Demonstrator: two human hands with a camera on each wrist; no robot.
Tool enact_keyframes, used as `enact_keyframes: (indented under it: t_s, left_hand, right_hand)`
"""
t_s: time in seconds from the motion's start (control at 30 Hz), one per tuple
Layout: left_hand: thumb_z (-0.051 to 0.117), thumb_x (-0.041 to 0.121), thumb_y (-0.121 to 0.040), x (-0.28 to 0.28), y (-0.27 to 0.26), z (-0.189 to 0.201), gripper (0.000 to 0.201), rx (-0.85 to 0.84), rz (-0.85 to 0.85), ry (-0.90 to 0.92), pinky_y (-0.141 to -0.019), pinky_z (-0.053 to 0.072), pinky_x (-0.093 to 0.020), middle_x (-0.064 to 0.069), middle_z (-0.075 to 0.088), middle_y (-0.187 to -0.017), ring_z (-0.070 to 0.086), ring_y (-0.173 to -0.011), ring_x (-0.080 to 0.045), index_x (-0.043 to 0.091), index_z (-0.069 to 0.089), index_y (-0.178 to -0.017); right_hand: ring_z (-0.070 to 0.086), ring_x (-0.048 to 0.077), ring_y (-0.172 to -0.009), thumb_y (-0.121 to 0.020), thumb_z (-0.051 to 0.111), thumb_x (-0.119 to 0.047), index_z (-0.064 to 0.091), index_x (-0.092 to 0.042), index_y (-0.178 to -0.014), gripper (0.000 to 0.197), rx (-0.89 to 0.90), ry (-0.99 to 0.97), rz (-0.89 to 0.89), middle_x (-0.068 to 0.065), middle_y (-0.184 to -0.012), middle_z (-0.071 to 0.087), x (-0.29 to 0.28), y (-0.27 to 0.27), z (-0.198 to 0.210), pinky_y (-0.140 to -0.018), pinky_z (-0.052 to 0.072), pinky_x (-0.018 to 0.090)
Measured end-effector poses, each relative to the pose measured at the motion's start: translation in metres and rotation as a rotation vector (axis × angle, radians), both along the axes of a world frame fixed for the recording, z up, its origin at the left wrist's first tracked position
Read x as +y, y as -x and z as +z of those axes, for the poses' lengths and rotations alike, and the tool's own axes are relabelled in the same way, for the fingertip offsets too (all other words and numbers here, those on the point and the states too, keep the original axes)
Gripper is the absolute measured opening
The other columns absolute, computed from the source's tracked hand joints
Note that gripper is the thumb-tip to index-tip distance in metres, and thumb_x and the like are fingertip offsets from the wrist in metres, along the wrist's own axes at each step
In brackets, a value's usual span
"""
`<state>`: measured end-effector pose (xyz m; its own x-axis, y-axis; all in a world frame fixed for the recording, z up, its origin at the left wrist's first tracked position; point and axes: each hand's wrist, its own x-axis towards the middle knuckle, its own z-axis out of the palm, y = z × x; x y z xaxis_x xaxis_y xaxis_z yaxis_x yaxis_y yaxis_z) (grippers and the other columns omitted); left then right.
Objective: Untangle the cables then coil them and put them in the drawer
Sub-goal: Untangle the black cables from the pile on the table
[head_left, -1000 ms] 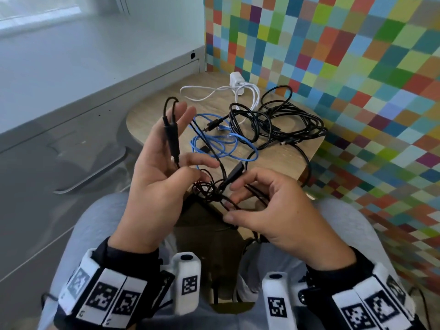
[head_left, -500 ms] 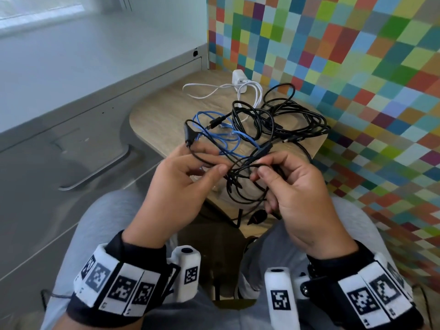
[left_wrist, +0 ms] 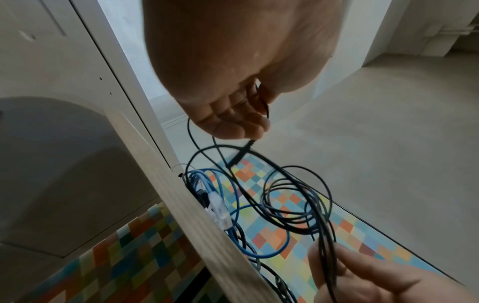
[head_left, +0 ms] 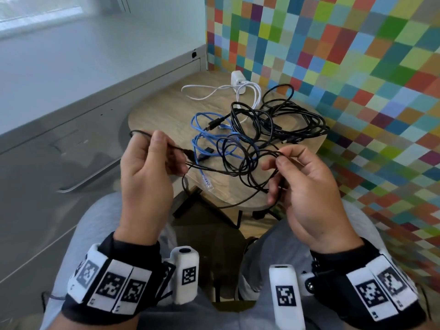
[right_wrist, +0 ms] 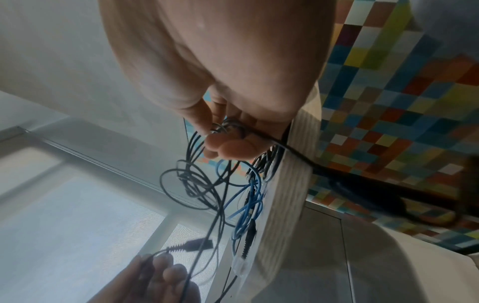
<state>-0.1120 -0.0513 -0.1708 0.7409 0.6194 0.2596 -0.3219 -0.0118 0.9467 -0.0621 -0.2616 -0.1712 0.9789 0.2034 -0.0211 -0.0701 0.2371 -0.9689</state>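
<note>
Round wooden table (head_left: 166,110); thin black cable (head_left: 228,171) between both hands.

Soft daylight enters from the bright, washed-out window strip (head_left: 40,17) at eleven o'clock in the head view, leaving the pale grey cabinet top (head_left: 71,67) hazy and the round wooden side table (head_left: 162,110) evenly lit with only faint shadows. Both wrist views are dimmer, bending straight edges toward the frame borders. There the near palms are blurred and the thin black cable (right_wrist: 362,184) smears at three o'clock.
</note>
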Motion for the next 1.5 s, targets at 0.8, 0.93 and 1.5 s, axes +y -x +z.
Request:
enact_keyframes:
  t_s: [0.8, 0.93, 1.5]
  left_hand:
    - [0.088, 0.044, -0.072, -0.040, 0.015, 0.003, 0.031, 0.155, -0.149, -0.665, -0.057, 0.046, -0.032, 0.004, 0.052, -0.072, 0.051, -0.065, -0.018, 0.025, 0.065, -0.078]
    - [0.081, 0.054, -0.074, -0.043, 0.014, 0.000, 0.031, 0.221, -0.067, -0.752, -0.055, 0.046, -0.038, 0.007, 0.050, -0.071, 0.049, -0.064, -0.014, 0.028, 0.066, -0.078]
    - [0.078, 0.032, -0.085, -0.038, 0.009, -0.008, 0.017, 0.147, 0.068, -0.751, -0.068, 0.052, -0.041, 0.010, 0.061, -0.073, 0.060, -0.070, -0.012, 0.021, 0.071, -0.075]
  right_hand:
    - [0.053, 0.024, -0.060, -0.097, 0.051, -0.015, 0.059, -0.026, -0.097, 0.014, -0.128, -0.082, 0.132, 0.008, -0.083, 0.069, 0.008, 0.012, -0.002, -0.055, 0.049, 0.035]
    - [0.053, 0.024, -0.059, -0.098, 0.049, -0.012, 0.056, -0.022, -0.101, 0.012, -0.155, -0.064, 0.161, 0.007, -0.083, 0.069, 0.008, 0.013, -0.002, -0.058, 0.048, 0.039]
    - [0.057, 0.025, -0.059, -0.103, 0.053, 0.002, 0.058, -0.021, -0.103, 0.024, -0.118, -0.025, 0.119, 0.008, -0.082, 0.070, 0.010, 0.015, -0.001, -0.053, 0.052, 0.037]
